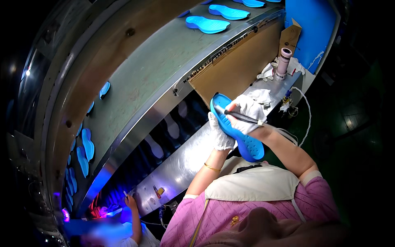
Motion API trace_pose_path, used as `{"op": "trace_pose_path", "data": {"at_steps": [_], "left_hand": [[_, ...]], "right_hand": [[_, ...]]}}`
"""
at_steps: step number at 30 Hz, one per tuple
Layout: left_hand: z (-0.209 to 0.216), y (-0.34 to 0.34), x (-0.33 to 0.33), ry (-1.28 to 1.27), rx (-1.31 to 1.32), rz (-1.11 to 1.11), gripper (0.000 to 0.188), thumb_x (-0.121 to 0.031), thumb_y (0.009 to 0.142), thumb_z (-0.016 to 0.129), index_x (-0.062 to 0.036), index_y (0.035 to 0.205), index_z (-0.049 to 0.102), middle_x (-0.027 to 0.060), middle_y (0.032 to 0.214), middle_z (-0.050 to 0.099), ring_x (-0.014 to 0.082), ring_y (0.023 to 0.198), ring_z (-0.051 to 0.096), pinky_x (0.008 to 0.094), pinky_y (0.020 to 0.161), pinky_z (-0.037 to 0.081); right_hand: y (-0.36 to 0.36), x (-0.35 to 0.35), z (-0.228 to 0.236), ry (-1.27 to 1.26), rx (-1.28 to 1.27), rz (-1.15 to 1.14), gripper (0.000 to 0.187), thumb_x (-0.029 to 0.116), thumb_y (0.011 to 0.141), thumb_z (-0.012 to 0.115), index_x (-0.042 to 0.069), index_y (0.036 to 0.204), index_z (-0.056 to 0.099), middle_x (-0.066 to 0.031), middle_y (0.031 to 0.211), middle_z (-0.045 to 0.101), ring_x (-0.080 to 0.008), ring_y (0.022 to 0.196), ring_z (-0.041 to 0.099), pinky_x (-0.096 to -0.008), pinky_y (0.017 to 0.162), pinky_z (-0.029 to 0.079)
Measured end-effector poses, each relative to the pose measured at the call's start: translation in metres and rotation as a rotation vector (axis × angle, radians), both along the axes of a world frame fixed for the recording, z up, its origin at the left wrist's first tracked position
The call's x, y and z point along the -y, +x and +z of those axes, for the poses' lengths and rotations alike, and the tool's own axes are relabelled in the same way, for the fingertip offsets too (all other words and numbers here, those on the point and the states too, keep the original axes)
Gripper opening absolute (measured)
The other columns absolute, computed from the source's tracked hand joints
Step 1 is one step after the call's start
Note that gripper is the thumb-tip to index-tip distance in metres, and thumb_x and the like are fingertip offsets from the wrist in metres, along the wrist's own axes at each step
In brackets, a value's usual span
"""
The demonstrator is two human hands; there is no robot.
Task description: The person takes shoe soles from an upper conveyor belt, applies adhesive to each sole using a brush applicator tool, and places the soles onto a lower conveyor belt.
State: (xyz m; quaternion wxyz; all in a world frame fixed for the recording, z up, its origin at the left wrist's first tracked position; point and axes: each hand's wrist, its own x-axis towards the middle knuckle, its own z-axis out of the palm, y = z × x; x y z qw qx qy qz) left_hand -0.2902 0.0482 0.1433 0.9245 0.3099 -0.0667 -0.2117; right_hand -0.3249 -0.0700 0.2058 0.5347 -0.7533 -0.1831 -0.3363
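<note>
A bright blue shoe sole [240, 138] lies tilted in my left hand [221, 137], which wears a white glove and grips it along its left edge. The sole's holed heel points toward me and its toe away. My right hand [248, 110], partly covered by a white glove with bare fingertips, pinches a black-handled brush [242, 117]. Its pale tip meets the inside of the sole near the toe. From the brush's back end a thin tube [284, 132] trails off to the right.
A curved conveyor belt [144, 78] carries several blue soles [207, 24]. Brown cardboard [238, 61] stands along its side. On the metal ledge [181, 164] are a pink bottle [284, 61] and white gloves [267, 72]. Pale soles [172, 125] lie below the belt. Another person's hand [130, 201] works at lower left.
</note>
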Motion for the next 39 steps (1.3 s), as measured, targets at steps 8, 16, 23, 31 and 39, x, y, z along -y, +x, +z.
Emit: {"op": "trace_pose_path", "data": {"at_steps": [8,16,23,31,39], "left_hand": [[-0.023,0.023,-0.024,-0.049,-0.006,-0.044,0.075,-0.07,0.086,0.042,-0.0039,0.12,0.054,0.0125,0.118,0.059,0.0254,0.107,0.056,0.0418,0.099,0.043],[-0.002,0.026,-0.021,0.046,0.077,-0.049,0.077,-0.07,0.087,0.042,-0.0094,0.134,0.046,0.0145,0.127,0.056,0.0322,0.109,0.058,0.0453,0.096,0.047],[-0.003,0.006,-0.025,0.173,0.093,-0.237,0.091,-0.081,0.079,0.033,-0.0088,0.132,0.047,0.0114,0.118,0.059,0.0289,0.1,0.06,0.0435,0.087,0.052],[-0.008,0.004,-0.022,0.311,0.005,-0.358,0.092,-0.083,0.077,0.034,-0.0071,0.128,0.043,0.0144,0.104,0.061,0.0311,0.081,0.06,0.046,0.074,0.054],[0.003,0.024,-0.007,-0.134,0.06,-0.183,0.103,-0.086,0.071,0.04,-0.0066,0.136,0.037,0.0166,0.117,0.058,0.0327,0.098,0.06,0.046,0.089,0.05]], "right_hand": [[0.006,0.0,-0.022,-0.221,0.194,-0.048,0.017,0.003,0.074,0.065,0.006,0.089,0.056,-0.0078,0.084,0.059,-0.0189,0.077,0.06,-0.032,0.069,0.049],[-0.018,0.005,-0.035,-0.096,0.037,-0.026,0.018,0.01,0.071,0.07,0.007,0.086,0.061,-0.0095,0.075,0.059,-0.0268,0.072,0.061,-0.0331,0.064,0.05],[-0.033,0.037,-0.041,0.214,-0.344,0.284,0.01,0.0,0.078,0.065,0.005,0.085,0.06,-0.0038,0.076,0.062,-0.0121,0.07,0.059,-0.0264,0.062,0.048],[-0.049,0.039,-0.039,0.149,-0.462,0.362,0.012,0.006,0.086,0.065,0.002,0.097,0.064,-0.0046,0.082,0.066,-0.0102,0.075,0.062,-0.0255,0.072,0.05],[-0.033,0.026,-0.028,-0.097,-0.07,0.274,0.011,0.009,0.079,0.071,0.006,0.089,0.065,-0.0093,0.083,0.065,-0.0208,0.076,0.063,-0.0307,0.066,0.048]]}}
